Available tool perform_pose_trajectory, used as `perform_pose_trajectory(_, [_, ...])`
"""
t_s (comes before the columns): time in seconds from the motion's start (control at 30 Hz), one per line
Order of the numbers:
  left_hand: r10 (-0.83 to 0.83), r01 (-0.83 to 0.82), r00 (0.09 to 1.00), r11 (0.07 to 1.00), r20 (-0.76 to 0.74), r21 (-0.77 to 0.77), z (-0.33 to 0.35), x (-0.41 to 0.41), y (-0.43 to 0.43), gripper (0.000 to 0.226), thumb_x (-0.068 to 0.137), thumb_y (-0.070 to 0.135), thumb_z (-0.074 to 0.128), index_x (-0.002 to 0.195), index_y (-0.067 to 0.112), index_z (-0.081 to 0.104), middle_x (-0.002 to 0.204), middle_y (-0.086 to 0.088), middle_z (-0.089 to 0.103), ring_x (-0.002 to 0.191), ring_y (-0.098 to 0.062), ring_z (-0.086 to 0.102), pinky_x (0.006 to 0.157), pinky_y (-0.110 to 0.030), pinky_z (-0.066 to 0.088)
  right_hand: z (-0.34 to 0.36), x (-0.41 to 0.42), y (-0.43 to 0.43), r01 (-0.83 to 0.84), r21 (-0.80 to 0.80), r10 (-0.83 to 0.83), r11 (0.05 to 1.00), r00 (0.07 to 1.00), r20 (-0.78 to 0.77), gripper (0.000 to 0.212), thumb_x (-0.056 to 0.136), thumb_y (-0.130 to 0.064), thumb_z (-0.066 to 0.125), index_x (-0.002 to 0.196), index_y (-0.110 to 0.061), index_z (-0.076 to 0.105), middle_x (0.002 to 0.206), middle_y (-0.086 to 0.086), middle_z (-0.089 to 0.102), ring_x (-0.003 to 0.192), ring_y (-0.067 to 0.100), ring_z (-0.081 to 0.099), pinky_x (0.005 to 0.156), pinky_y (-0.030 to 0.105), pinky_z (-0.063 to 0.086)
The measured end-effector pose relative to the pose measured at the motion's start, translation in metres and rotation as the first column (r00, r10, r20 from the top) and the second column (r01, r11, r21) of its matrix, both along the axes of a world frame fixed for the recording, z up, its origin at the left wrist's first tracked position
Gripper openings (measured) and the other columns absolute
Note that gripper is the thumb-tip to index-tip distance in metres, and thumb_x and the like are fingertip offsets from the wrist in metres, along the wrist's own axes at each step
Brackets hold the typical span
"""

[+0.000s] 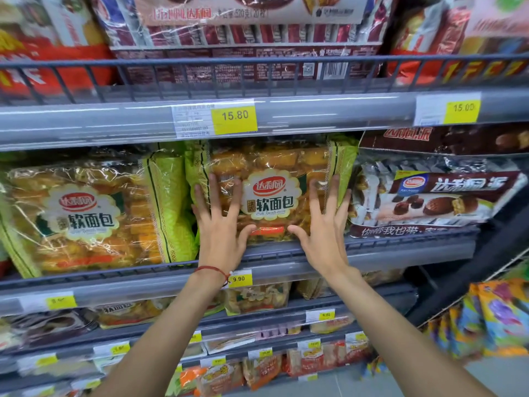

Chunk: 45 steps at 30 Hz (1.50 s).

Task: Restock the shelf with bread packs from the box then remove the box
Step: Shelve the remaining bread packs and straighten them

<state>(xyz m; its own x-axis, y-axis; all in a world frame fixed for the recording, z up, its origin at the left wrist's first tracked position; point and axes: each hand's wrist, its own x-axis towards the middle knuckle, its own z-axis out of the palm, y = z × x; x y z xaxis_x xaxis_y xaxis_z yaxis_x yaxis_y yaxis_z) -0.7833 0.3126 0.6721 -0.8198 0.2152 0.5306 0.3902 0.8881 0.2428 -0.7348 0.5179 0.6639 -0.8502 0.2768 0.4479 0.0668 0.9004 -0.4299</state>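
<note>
Supermarket shelving: bread pack [272,193] upright on the middle shelf [286,266], just right of a matching pack [86,213]. Left hand [220,224] and right hand [323,227] press it flat, fingers spread wide, nothing grasped. Likely light, soft, crinkly-slick; best held by its side edges

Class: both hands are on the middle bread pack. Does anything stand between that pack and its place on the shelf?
Nothing visible does. The bread pack already stands behind the shelf rail, with the left hand and right hand flat against its front.
</note>
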Motion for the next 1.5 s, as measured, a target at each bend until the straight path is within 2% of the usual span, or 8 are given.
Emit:
perform_pose_trajectory(0.27, [-0.028,0.027,1.000,0.999,0.000,-0.035,0.015,0.028,-0.015,0.094,0.087,0.034,0.066,0.158,0.032,0.003,0.164,-0.012,-0.010,0.149,-0.045,-0.005,0.118,-0.062,0.016,0.002,0.020,-0.033,0.021,0.014,-0.021,1.000,0.999,0.025,0.098,0.091,-0.035,0.072,0.163,-0.026,0.006,0.169,0.014,-0.018,0.151,0.047,-0.021,0.117,0.074,0.011])
perform_pose_trajectory(0.67, [0.081,-0.064,0.987,0.990,-0.139,0.127,0.036,0.063,-0.133,0.060,0.085,0.013,0.063,0.143,0.021,0.047,0.151,-0.008,0.035,0.132,-0.033,0.036,0.110,-0.046,0.034,0.032,0.029,-0.155,-0.434,-0.126,0.415,0.892,0.897,-0.155,0.063,0.097,-0.023,0.062,0.153,-0.019,0.035,0.161,0.005,0.022,0.151,0.025,0.014,0.120,0.048,0.025])
perform_pose_trajectory(1.0, [0.265,-0.260,0.964,0.946,-0.003,0.192,0.031,0.011,-0.282,0.080,0.089,0.051,0.062,0.152,0.016,0.027,0.158,-0.027,0.014,0.146,-0.043,0.012,0.115,-0.056,0.019,0.046,-0.004,-0.258,-0.375,-0.233,0.363,0.897,0.927,-0.093,0.079,0.101,-0.034,0.061,0.160,-0.024,0.011,0.161,0.003,0.005,0.149,0.032,0.019,0.117,0.047,0.028])
perform_pose_trajectory(1.17, [0.073,-0.111,0.983,0.968,0.171,0.227,0.013,-0.013,-0.317,0.091,0.089,0.063,0.053,0.157,0.019,0.010,0.161,-0.025,-0.009,0.150,-0.041,-0.010,0.121,-0.056,0.006,0.034,-0.018,-0.276,-0.324,-0.218,0.316,0.921,0.946,-0.070,0.095,0.099,-0.025,0.064,0.161,-0.034,-0.006,0.165,-0.005,-0.019,0.150,0.033,0.028,0.117,0.051,0.037])
perform_pose_trajectory(1.27, [-0.024,0.012,0.997,0.987,0.073,0.158,0.007,-0.023,-0.328,0.089,0.097,0.052,0.049,0.156,0.028,-0.013,0.160,-0.014,-0.028,0.149,-0.040,-0.016,0.121,-0.056,0.008,0.024,-0.024,-0.272,-0.306,-0.163,0.311,0.938,0.950,0.003,0.100,0.100,-0.029,0.060,0.157,-0.041,-0.022,0.159,-0.011,-0.043,0.142,0.034,0.042,0.085,0.039,0.058])
perform_pose_trajectory(1.33, [-0.020,0.013,0.998,0.992,0.051,0.124,0.004,-0.027,-0.334,0.085,0.100,0.047,0.047,0.156,0.026,-0.014,0.158,-0.009,-0.032,0.149,-0.042,-0.013,0.120,-0.058,0.011,0.023,-0.026,-0.268,-0.291,-0.061,0.294,0.955,0.954,0.057,0.098,0.101,-0.039,0.054,0.155,-0.038,-0.028,0.156,-0.008,-0.047,0.116,0.032,0.061,0.050,0.020,0.045])
perform_pose_trajectory(1.4, [-0.007,0.002,0.999,0.995,0.049,0.099,0.001,-0.029,-0.335,0.083,0.101,0.048,0.042,0.156,0.021,-0.013,0.157,-0.007,-0.034,0.149,-0.034,-0.017,0.120,-0.059,0.010,0.025,-0.027,-0.264,-0.249,0.042,0.242,0.967,0.962,0.127,0.094,0.102,-0.048,0.046,0.155,-0.033,-0.029,0.157,-0.003,-0.047,0.090,0.024,0.061,0.040,0.016,0.030])
perform_pose_trajectory(1.5, [0.035,-0.038,0.998,0.998,0.052,0.056,-0.002,-0.035,-0.334,0.083,0.099,0.051,0.033,0.156,0.011,-0.011,0.154,-0.010,-0.037,0.144,-0.020,-0.031,0.120,-0.060,0.007,0.024,-0.029,-0.263,-0.197,0.129,0.179,0.972,0.974,0.139,0.091,0.102,-0.053,0.042,0.158,-0.027,-0.025,0.159,0.001,-0.045,0.088,0.023,0.057,0.040,0.016,0.028])
